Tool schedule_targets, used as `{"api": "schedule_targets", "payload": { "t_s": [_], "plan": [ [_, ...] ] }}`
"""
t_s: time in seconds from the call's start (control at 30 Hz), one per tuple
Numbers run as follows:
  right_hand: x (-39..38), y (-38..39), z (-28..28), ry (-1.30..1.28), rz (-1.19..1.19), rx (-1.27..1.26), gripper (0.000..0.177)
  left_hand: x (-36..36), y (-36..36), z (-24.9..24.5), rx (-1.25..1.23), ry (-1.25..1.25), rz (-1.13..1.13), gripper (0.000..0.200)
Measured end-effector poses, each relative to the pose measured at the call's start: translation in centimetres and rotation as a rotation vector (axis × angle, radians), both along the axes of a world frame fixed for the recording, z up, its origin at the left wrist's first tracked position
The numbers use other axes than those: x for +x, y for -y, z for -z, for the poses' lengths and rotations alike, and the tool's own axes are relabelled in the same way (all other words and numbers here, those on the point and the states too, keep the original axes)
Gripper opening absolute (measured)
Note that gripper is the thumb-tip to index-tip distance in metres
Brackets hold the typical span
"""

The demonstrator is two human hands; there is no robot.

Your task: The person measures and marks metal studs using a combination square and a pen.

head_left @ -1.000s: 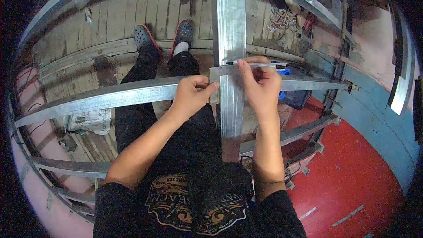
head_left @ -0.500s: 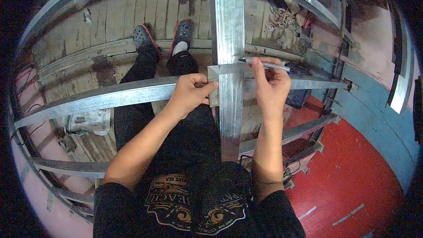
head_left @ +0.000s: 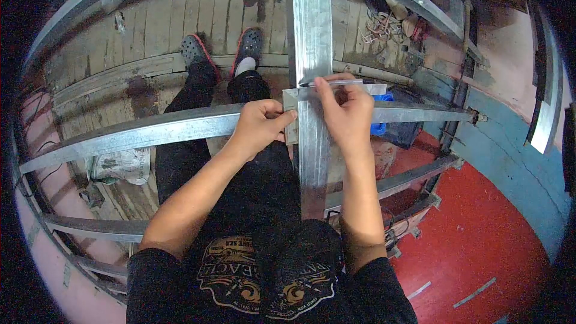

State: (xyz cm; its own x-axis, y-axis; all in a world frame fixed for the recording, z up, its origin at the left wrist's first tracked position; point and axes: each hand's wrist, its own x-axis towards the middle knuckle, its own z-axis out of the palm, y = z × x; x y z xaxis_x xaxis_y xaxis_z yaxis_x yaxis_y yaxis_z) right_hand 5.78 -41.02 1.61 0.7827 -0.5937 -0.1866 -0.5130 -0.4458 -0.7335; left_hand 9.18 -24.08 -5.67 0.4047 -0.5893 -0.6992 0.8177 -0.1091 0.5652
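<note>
A shiny metal beam [head_left: 314,30] runs lengthwise through the middle of the view. Against its left side my left hand [head_left: 264,126] pinches the pale stock of a try square [head_left: 291,121], whose blade [head_left: 377,89] lies across the beam. My right hand [head_left: 348,108] is closed on a clear pen [head_left: 336,83]. The pen's dark tip touches or hovers just over the beam's left part, along the upper edge of the blade. Part of the blade is hidden behind the right fingers.
Lower metal bars [head_left: 150,130] cross under the beam. A slatted floor [head_left: 162,24] lies below, with my clogs [head_left: 249,45] on it. Tangled cords [head_left: 381,27] are at the upper right, a blue object [head_left: 379,121] behind my right wrist, and a sack [head_left: 129,167] at the left.
My right hand has moved left with the pen, taking its tip from the beam's right edge toward its left edge. More of the blue object shows. My left hand and the square look unmoved.
</note>
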Motion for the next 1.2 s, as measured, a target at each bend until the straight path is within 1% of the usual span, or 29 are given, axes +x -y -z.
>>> {"api": "schedule_targets", "payload": {
  "t_s": [0.1, 0.17, 0.23, 0.37, 0.43, 0.47, 0.57, 0.63, 0.73, 0.77, 0.83, 1.0, 1.2],
  "plan": [
    [0.4, -0.4, -0.2, -0.014, -0.039, -0.019, 0.021, -0.1, 0.0, 0.3, 0.014, 0.02, 0.007, 0.018],
    [0.4, -0.4, -0.2, -0.037, -0.047, -0.03, 0.021, -0.1, -0.1, 0.7, 0.042, 0.033, 0.064, 0.014],
    [0.2, -0.3, 0.2, -0.009, -0.062, -0.068, 0.022, 0.1, 0.0, 0.2, 0.051, 0.037, 0.07, 0.014],
    [-0.9, 0.9, 0.4, -0.025, -0.052, -0.046, 0.022, 0.2, -0.1, -0.2, 0.063, 0.048, 0.08, 0.015],
    [-1.8, 2.7, 0.3, -0.068, 0.053, -0.094, 0.021, 0.0, -0.1, 0.1, 0.065, 0.061, 0.079, 0.014],
    [-3.0, 4.2, 1.6, -0.044, 0.104, -0.083, 0.019, -0.1, -0.1, 0.3, 0.068, 0.073, 0.078, 0.014],
    [-3.8, 5.8, 2.1, 0.006, 0.091, -0.126, 0.016, 0.0, -0.2, 0.3, 0.021, 0.034, 0.06, 0.014],
    [-3.7, 5.1, 2.3, 0.152, 0.124, -0.146, 0.015, -0.1, 0.0, 0.1, 0.025, 0.04, 0.041, 0.016],
    [-3.1, 4.0, 2.3, 0.224, 0.123, -0.129, 0.015, -0.1, 0.0, 0.0, 0.036, 0.051, 0.02, 0.019],
    [-3.0, 3.6, 2.1, 0.226, 0.124, -0.128, 0.015, -0.1, 0.0, 0.0, 0.036, 0.056, 0.018, 0.02],
    [-2.5, 2.4, 1.0, 0.124, 0.138, -0.045, 0.015, 0.0, -0.1, -0.2, 0.047, 0.059, 0.033, 0.02],
    [-2.4, 1.8, 1.2, 0.11, 0.169, -0.028, 0.015, -0.1, 0.0, -0.4, 0.042, 0.04, 0.023, 0.02],
    [-2.9, 1.9, 1.5, 0.099, 0.172, -0.001, 0.016, -0.2, -0.1, -0.3, 0.035, 0.081, 0.026, 0.019]
  ]
}}
